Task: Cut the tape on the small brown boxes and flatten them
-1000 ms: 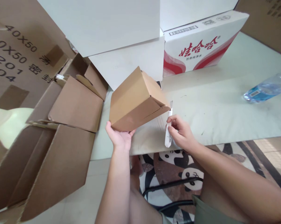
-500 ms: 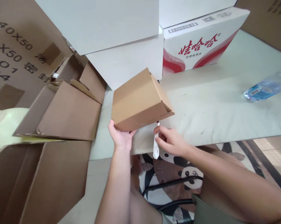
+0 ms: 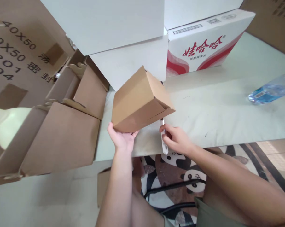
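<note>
A brown cardboard box [image 3: 133, 97] is held tilted above the table, its right-hand flap edge slightly raised. My left hand [image 3: 123, 138] grips its near left corner from below, with the thumb up the side and the fingers under the base. In my right hand [image 3: 177, 138] is a slim white utility knife [image 3: 165, 146], pinched between thumb and fingers. Its dark upper end points up beneath the box's right end; the box hides whatever lies beyond that end.
Open cardboard boxes [image 3: 62, 138] stand along the left. White cartons [image 3: 130, 60] and a red-and-white water carton [image 3: 199, 53] are stacked behind. A plastic bottle [image 3: 265, 93] lies on the pale-covered table [image 3: 218, 107] at right. Below is a panda-patterned mat [image 3: 173, 167].
The box has tilted further, its right end turning slightly left and up. My right hand and the knife have shifted a little right and up. The open boxes at left have moved.
</note>
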### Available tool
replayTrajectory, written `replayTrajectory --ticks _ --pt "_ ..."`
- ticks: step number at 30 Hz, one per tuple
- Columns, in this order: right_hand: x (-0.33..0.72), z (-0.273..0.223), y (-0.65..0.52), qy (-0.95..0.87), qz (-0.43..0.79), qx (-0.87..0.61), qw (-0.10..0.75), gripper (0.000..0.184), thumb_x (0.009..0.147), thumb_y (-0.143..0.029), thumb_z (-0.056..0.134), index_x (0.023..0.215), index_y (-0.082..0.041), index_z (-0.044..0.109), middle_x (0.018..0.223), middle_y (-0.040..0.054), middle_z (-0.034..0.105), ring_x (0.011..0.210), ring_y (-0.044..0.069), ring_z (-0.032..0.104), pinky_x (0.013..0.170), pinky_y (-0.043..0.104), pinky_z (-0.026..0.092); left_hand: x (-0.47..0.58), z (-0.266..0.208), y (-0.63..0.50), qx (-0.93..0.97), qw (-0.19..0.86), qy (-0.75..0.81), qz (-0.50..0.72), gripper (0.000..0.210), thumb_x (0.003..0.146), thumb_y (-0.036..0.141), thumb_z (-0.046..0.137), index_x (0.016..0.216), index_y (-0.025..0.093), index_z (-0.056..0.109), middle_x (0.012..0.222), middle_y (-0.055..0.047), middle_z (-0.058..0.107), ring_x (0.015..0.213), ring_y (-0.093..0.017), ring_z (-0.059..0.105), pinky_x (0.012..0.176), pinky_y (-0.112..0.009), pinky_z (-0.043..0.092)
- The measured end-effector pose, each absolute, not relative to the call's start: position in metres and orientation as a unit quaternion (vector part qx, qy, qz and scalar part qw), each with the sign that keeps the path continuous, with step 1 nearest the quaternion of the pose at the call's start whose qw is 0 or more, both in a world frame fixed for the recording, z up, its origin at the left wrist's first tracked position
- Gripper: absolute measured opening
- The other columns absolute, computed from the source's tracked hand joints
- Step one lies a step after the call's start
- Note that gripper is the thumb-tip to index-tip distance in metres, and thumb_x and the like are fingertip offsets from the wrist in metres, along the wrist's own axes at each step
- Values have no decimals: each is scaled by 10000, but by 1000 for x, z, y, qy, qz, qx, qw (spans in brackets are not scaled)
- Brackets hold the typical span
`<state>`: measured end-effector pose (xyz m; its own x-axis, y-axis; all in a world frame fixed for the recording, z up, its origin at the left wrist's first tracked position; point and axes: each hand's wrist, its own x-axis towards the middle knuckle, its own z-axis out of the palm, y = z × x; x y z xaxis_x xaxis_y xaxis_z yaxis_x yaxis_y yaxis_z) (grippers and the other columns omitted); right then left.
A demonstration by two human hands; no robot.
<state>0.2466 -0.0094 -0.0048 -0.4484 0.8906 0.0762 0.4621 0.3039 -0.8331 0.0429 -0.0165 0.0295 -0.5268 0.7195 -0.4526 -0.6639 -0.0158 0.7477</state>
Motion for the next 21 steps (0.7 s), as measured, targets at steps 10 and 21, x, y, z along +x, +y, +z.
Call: replayTrajectory --ticks 10,21 --pt "250 -5 -14 -729 326 -391 457 128 860 -139 420 903 -231 497 590 -60 470 511 115 456 536 240 396 42 32 -16 7 509 483 712 558 790 670 443 1125 271 643 1267 -142 625 1164 -349 608 838 -503 559" --pt "248 -11 -16 -690 321 -346 549 247 918 -50 381 1000 -258 484 708 -50 508 537 93 472 541 227 428 48 30 -13 -5 518 481 708 601 811 693 388 1157 275 647 1235 -149 634 1093 -347 623 737 -469 566"
